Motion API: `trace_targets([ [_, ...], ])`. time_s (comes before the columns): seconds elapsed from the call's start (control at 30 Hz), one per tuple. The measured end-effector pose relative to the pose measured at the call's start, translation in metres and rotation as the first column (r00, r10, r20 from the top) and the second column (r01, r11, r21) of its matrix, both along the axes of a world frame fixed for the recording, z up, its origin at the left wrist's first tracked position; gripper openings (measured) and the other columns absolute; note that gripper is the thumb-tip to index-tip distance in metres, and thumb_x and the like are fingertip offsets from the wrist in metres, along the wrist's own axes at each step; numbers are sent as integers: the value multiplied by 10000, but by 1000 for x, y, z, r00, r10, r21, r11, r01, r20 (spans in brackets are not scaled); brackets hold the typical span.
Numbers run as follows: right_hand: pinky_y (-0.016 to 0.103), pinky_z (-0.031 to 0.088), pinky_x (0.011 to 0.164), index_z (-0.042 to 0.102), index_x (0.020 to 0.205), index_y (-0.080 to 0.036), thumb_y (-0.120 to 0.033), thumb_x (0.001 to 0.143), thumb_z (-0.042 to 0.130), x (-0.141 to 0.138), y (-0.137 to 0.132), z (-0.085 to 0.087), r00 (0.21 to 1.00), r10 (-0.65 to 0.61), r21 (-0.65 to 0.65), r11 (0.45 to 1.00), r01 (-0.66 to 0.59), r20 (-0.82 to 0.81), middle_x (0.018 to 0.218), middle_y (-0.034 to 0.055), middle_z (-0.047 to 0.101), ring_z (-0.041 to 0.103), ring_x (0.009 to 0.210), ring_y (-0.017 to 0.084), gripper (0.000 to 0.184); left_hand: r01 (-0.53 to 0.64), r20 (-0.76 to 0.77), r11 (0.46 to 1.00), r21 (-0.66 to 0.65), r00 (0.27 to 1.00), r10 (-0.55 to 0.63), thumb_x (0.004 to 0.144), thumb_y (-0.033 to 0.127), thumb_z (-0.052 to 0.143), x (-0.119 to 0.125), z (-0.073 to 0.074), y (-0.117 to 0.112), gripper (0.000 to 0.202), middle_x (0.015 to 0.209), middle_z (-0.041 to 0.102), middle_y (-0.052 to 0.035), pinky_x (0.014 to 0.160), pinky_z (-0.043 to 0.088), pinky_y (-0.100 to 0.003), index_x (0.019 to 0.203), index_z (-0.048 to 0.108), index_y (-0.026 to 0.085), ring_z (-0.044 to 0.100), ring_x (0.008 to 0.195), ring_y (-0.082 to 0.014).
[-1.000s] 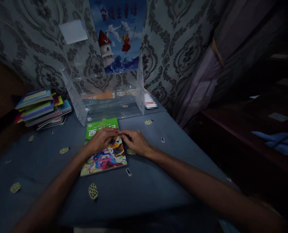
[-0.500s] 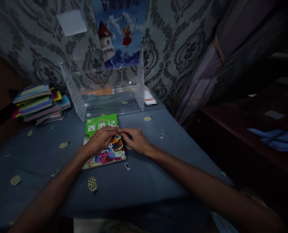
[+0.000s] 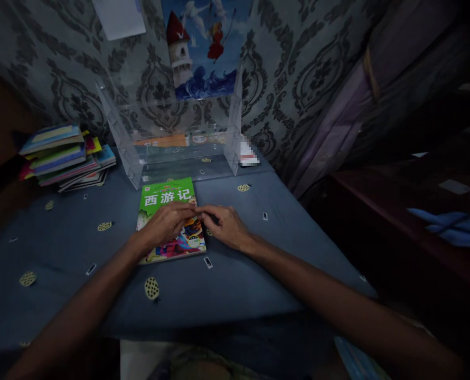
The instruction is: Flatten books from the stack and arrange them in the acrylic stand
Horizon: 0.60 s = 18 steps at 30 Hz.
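Observation:
A picture book [image 3: 190, 238] with a green top, large white Chinese characters and a colourful lower cover lies closed on the patterned blue cloth. Across its middle rests my left hand [image 3: 169, 222], palm down, fingers stretched toward the right edge. My right hand [image 3: 225, 227] is at that edge, its thumb and index finger drawn together in a pinch at the book's side. The fingertips of both hands meet there. Behind the book stands a clear acrylic rack [image 3: 130, 150] with side walls.
A stack of books [image 3: 66, 158] sits at the back left of the cloth-covered table [image 3: 254, 285]. A poster [image 3: 203, 53] and a white sheet [image 3: 120, 18] hang on the patterned wall. A tied curtain [image 3: 334, 121] hangs right, near blue fabric [image 3: 451, 227].
The view has tipped slightly downward, so everything sits a little higher in the picture. My right thumb has come closer to the index fingertip; the book stays closed.

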State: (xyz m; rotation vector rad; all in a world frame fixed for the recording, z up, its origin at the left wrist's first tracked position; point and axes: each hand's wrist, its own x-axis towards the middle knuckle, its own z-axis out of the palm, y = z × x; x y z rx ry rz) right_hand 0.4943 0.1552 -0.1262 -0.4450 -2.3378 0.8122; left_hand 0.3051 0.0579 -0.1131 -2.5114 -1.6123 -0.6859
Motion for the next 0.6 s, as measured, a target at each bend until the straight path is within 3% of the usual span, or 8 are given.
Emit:
trace_targets([
  [0.3,247,502,679,731,1096,-214,-151,896,552,3,-2,0,1000,-3,19,1000,4,-12,888,29,777,690,732,150,275,-16,-23,1000,-26,1000,16,846,22,458,6,6,-3,386,1159,715,-75,953,539,-399,1104,695,183,663,1096,-194],
  [0.6,270,516,716,737,1089,-205,-170,901,535,9,-6,0,1000,25,38,999,-25,2,855,42,777,694,735,165,279,55,41,998,-13,998,-54,845,12,419,14,11,-9,384,1061,729,-71,905,554,-353,1039,709,170,679,1018,-181],
])
